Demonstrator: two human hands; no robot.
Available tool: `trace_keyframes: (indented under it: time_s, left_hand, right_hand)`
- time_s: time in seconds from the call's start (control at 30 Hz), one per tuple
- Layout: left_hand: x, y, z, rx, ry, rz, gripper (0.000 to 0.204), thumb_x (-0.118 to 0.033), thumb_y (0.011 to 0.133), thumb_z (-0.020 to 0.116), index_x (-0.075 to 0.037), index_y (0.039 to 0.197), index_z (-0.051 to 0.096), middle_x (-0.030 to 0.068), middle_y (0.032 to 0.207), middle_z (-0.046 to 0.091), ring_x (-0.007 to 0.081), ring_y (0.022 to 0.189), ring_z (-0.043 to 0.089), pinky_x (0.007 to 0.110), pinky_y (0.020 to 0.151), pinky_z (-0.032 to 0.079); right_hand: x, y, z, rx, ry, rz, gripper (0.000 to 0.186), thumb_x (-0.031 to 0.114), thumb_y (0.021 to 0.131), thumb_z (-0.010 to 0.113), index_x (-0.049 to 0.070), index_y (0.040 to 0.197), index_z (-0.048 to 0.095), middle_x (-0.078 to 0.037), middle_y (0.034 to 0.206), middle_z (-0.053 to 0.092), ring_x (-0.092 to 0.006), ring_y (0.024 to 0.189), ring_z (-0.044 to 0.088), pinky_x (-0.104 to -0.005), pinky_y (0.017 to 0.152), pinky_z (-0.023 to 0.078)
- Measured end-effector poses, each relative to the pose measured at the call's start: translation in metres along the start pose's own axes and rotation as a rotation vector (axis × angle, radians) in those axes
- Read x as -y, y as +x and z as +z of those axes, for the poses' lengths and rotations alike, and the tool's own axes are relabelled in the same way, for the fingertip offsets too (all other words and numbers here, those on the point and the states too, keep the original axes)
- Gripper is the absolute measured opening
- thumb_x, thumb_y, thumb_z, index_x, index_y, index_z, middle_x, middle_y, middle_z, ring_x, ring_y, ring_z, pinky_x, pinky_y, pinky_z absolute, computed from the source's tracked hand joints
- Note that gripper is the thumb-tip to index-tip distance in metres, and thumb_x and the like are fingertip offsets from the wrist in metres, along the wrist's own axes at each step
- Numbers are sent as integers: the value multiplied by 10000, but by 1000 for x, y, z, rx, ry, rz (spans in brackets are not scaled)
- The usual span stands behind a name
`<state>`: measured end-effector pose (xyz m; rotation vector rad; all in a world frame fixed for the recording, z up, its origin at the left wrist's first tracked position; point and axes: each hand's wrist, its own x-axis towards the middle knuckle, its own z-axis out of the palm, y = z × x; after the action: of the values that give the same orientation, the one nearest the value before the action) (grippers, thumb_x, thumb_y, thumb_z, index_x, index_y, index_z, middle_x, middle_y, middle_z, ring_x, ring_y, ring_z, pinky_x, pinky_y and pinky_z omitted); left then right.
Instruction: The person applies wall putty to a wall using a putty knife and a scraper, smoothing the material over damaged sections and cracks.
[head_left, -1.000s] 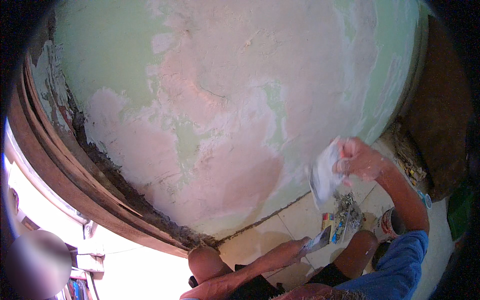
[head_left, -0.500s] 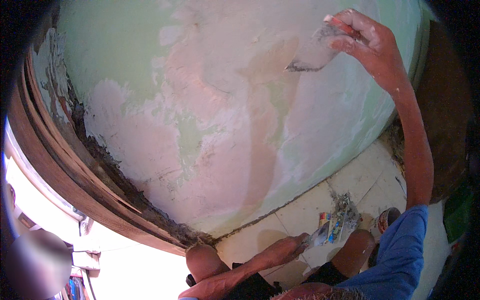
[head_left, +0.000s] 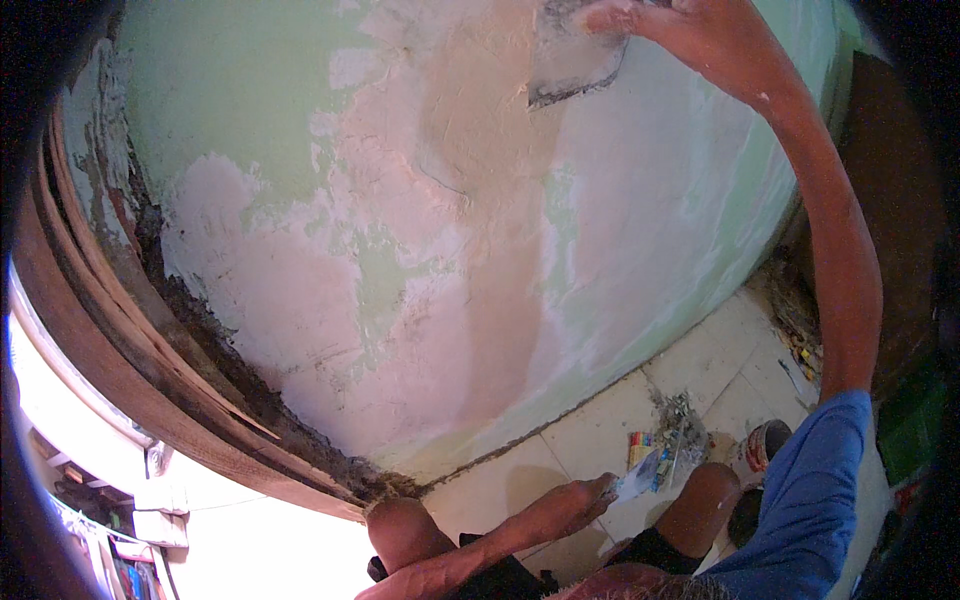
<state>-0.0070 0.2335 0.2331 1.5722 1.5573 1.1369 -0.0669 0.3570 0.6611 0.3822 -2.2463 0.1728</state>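
My right hand [head_left: 700, 42] is raised at the top of the head view, its fingers partly cut off by the upper edge. It grips a wide putty knife [head_left: 575, 68], whose grey, smeared blade lies against the wall [head_left: 300, 290]. Patches of pale pinkish filler and old green paint cover that wall, and the shadow of my arm falls down it. Low down, between my knees, my left hand [head_left: 582, 505] is closed on a second putty knife [head_left: 638, 477]. Its pale blade points right, over the floor; its handle is mostly hidden in my fist.
A split wooden frame [head_left: 190, 375] curves along the left, with crumbled wall edge beside it. On the tiled floor [head_left: 720, 355] lie a crumpled plastic bag [head_left: 685, 430] and an open round can [head_left: 768, 440] near my right knee. A dark brown panel [head_left: 900, 240] stands at the right.
My right hand has moved up and to the left with its putty knife, along the wall. The left hand with the other putty knife has hardly moved.
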Motion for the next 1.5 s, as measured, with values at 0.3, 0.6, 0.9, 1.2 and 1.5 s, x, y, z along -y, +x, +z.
trace_keyframes:
  time_s: [0.3, 0.6, 0.9, 1.2, 1.5]
  left_hand:
    - [-26, 6, -15, 165, 70, -155, 409, -317, 1006, 390, -13, 1277, 422, 270, 962, 616, 430, 893, 610, 491, 794, 489]
    - [-10, -2, -11, 49, 14, -96, 389, -285, 997, 414, 4, 1256, 421, 283, 884, 610, 449, 849, 599, 515, 763, 469]
    - [-16, 4, -9, 33, 43, -60, 407, -275, 990, 437, 28, 1261, 417, 295, 885, 609, 462, 857, 594, 521, 756, 462]
    - [-17, 7, -5, 67, 34, -25, 397, -272, 990, 437, 9, 1269, 409, 284, 945, 608, 450, 883, 596, 511, 772, 475]
    - [-29, -3, -21, 64, 57, -92, 415, -235, 975, 469, 35, 1281, 392, 281, 870, 610, 449, 841, 598, 511, 744, 463]
  right_hand:
    - [-20, 37, -29, -166, -326, 23, 332, 153, 770, 713, -72, 1001, 633, -147, 937, 679, -170, 927, 639, -335, 760, 475]
    - [-60, -6, -19, -130, 49, 68, 270, 158, 807, 691, -67, 935, 613, -160, 931, 666, -185, 928, 636, -323, 764, 484]
    - [-26, 4, -4, 50, 3, 0, 205, 113, 831, 668, -66, 842, 569, -177, 935, 645, -186, 974, 630, -308, 776, 479]
    - [-38, 26, -27, -358, -284, -8, 212, 124, 790, 694, -50, 893, 632, -109, 779, 626, -199, 853, 653, -313, 697, 481]
    - [-68, -33, -19, -275, 27, 113, 232, 150, 813, 691, -31, 949, 639, -78, 803, 624, -168, 823, 622, -293, 706, 476]
